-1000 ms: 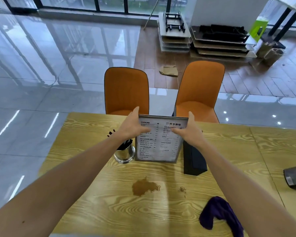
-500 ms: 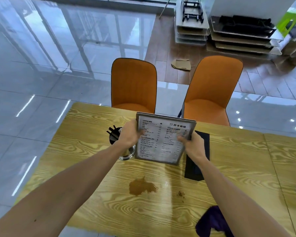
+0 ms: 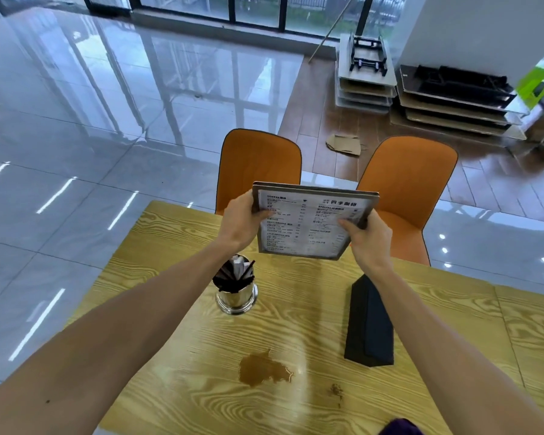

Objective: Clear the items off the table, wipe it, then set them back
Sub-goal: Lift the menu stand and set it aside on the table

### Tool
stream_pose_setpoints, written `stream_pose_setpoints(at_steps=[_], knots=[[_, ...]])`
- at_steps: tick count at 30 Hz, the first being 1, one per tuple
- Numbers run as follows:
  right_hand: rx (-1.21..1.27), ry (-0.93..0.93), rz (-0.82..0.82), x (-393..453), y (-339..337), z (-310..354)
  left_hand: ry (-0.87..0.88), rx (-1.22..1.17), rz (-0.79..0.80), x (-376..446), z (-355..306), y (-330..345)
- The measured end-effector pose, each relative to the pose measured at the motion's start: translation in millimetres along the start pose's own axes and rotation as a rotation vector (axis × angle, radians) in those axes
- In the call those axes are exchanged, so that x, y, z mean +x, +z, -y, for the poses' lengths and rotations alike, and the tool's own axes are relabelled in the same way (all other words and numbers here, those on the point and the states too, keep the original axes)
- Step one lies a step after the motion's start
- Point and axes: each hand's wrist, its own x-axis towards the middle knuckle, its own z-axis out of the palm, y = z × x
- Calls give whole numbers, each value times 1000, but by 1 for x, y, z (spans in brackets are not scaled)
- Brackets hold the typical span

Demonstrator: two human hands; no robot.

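Observation:
A framed menu card (image 3: pixel 308 224) hangs in the air above the far edge of the wooden table (image 3: pixel 176 365). My left hand (image 3: pixel 241 219) grips its left side and my right hand (image 3: pixel 369 235) grips its right lower corner. Below them a shiny metal cup (image 3: pixel 236 295) with black straws stands on the table. A long black box (image 3: pixel 369 323) lies to the right of the cup. A brown liquid spill (image 3: pixel 263 368) and a small crumb spot (image 3: pixel 336 390) mark the tabletop nearer me. A purple cloth (image 3: pixel 399 428) peeks in at the bottom edge.
Two orange chairs, one on the left (image 3: pixel 259 166) and one on the right (image 3: pixel 405 183), stand at the far side of the table. Stacked boards (image 3: pixel 453 102) and a cardboard scrap (image 3: pixel 343 144) lie on the floor beyond. A second table (image 3: pixel 534 334) adjoins on the right.
Both hands have lifted the menu card off the table, up and away from me toward the chairs. The cup and black box now show in full. The view has tilted.

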Motion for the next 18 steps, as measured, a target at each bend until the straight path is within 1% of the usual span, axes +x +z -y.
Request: stream_pose_setpoints(at_steps=[2, 4, 7, 9, 14, 18], knots=[[22, -31, -24, 7, 18, 18, 15, -45, -36, 7, 6, -22], [26, -81, -32, 12, 40, 35, 17, -32, -81, 11, 16, -46], [26, -120, 3, 16, 85, 59, -4, 1, -166, 12, 38, -86], [19, -127, 47, 17, 117, 68, -31, 7, -189, 11, 57, -111], [20, -71, 171, 8, 205, 84, -120, 15, -230, 7, 120, -169], [11, -27, 223, 1, 251, 86, -174, -1, -223, 0, 162, -192]])
